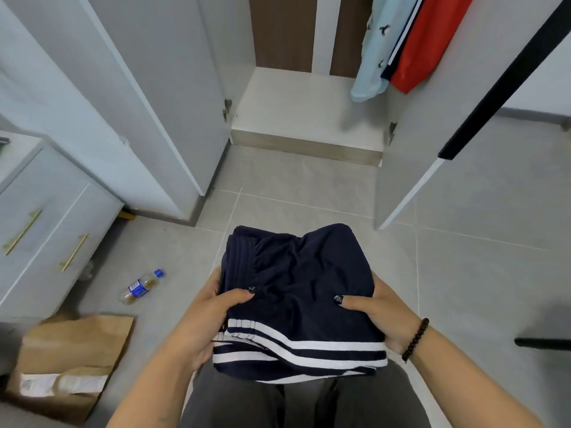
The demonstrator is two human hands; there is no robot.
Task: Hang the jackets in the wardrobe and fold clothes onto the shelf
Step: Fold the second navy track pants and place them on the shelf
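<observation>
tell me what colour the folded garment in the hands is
Navy folded garment with white stripes, head view.

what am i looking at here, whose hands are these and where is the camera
There is no machine here, only a person. The single picture comes from a camera worn on the person's head, looking forward and down. The left hand and the right hand each hold one side of a folded navy garment with white stripes, thumbs on top. Ahead stands an open wardrobe with a light blue shirt and a red garment hanging in it. On the tiled floor lie a plastic bottle and a brown paper bag; a drawer unit stands at left.
</observation>
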